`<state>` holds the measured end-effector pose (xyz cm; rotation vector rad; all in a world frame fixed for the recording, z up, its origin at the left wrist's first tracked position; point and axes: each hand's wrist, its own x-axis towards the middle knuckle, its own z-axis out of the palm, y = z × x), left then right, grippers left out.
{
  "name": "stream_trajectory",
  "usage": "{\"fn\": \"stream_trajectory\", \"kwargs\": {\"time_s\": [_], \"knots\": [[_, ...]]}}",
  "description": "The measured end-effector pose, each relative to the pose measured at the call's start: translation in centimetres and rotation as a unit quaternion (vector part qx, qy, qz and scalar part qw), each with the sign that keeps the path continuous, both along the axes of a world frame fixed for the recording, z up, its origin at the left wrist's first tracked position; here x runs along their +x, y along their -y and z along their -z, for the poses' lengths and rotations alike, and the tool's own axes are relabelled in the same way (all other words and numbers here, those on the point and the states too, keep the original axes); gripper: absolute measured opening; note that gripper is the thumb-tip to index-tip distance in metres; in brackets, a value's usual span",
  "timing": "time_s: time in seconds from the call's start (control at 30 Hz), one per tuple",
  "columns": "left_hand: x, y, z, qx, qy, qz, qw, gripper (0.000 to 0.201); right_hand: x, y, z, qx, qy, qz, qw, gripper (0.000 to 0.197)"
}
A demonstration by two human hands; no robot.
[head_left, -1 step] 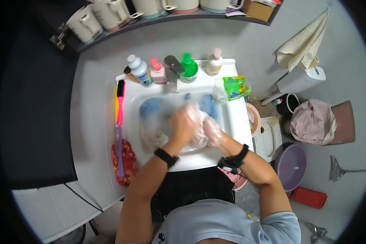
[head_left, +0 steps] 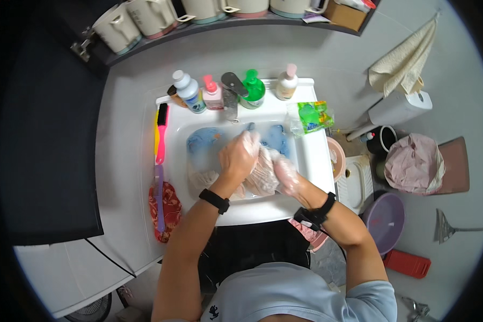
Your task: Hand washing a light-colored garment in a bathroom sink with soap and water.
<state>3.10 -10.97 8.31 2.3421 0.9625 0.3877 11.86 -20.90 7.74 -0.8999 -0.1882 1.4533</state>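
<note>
Over the white sink (head_left: 300,188), both my hands grip a wet, pale cloth (head_left: 263,174) covered in suds. My left hand (head_left: 239,155) is closed on its left side, knuckles up, with foam over the fingers. On the cloth's right side my right hand (head_left: 286,170), also soapy, is closed round it. The cloth bunches and hangs in folds between them. Cloudy water fills the basin, where blue fabric (head_left: 203,139) lies at the back left and more blue fabric (head_left: 277,138) at the back right. Another whitish cloth (head_left: 201,178) is half under water beside my left wrist.
Behind the basin stand a faucet (head_left: 232,96), a white bottle (head_left: 188,91), a pink pump bottle (head_left: 212,94), a green one (head_left: 253,91) and a cream one (head_left: 286,83). A green packet (head_left: 314,115) lies right; brushes (head_left: 162,134) and red cloth (head_left: 169,209) lie left.
My hands, blurred before, now show sharply. The cloth between them looks more drawn out into folds, and my left hand sits slightly farther left. The whole view has shifted slightly.
</note>
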Motion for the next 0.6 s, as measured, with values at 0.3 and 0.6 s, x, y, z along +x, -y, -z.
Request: {"fn": "stream_trajectory", "kwargs": {"time_s": [0.3, 0.6], "knots": [[-5.0, -3.8, -2.9, -0.048, 0.065, 0.103, 0.991, 0.069, 5.8, -0.6, -6.5, -0.071, 0.543, -0.415, 0.727, 0.048], [-7.1, -6.9, -1.6, -0.314, 0.034, 0.176, 0.932, 0.060, 4.2, -1.2, -5.1, 0.013, 0.111, -0.152, 0.982, 0.053]]}}
